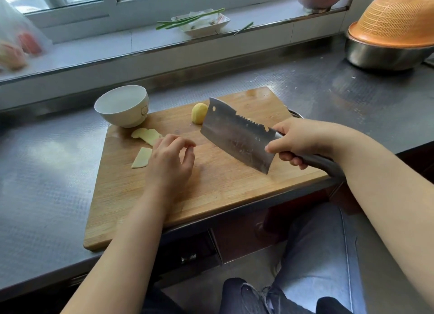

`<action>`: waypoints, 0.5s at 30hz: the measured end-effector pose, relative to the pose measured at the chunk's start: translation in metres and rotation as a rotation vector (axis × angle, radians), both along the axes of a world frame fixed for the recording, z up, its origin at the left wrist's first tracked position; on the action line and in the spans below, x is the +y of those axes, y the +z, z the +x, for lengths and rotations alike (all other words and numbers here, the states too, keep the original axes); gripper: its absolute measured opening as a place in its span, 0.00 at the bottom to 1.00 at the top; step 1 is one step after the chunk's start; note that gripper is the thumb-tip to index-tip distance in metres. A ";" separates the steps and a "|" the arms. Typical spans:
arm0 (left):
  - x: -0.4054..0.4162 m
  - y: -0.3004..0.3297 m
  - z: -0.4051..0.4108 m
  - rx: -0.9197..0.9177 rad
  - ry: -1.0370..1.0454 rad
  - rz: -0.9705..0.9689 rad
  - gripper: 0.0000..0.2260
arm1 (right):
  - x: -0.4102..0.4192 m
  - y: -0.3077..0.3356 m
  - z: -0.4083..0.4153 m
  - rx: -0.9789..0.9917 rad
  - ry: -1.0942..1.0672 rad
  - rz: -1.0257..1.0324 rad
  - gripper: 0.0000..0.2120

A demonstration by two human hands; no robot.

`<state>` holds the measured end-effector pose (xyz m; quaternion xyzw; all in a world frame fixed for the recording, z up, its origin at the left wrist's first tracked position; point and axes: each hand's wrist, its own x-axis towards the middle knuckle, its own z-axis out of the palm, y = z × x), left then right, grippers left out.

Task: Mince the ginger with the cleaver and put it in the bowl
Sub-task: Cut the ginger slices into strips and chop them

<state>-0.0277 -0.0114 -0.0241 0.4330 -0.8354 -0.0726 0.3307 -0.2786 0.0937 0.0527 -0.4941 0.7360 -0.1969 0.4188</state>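
**Slices cut, mincing still to come**

The ginger slices [143, 147] look thin, light, moist and likely slippery; best gathered flat under curled fingertips. They are pale yellow, lying at 9 o'clock on the board [211, 196], with the stub [199, 113] at 12 and the bowl [122, 105] at 11. The right hand [297, 142] grips the cleaver [237, 135] handle, blade lifted. The left hand [170, 159] hovers loosely curled, holding nothing.

A grey metal desk [47, 172] with a fine dotted texture runs under a window sill. A wooden cutting board [211, 196] lies flat on it, its near corner just past the desk's front edge. A white bowl [122, 105] stands at the board's far left corner. At the far right sits a steel basin [385, 55] with an orange colander [397, 20] upside down on top.
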 end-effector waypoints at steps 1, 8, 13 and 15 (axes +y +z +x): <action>0.000 0.000 -0.001 0.009 0.000 0.001 0.04 | 0.000 -0.001 -0.002 0.008 0.011 0.007 0.02; 0.001 0.001 -0.013 0.035 -0.023 0.013 0.04 | 0.001 0.004 -0.027 0.101 0.014 -0.036 0.03; 0.000 0.005 -0.015 0.071 -0.035 0.094 0.04 | 0.003 0.008 -0.041 0.147 -0.031 -0.085 0.05; 0.001 0.007 -0.015 0.120 -0.043 0.122 0.05 | 0.007 0.007 -0.038 0.158 -0.028 -0.135 0.05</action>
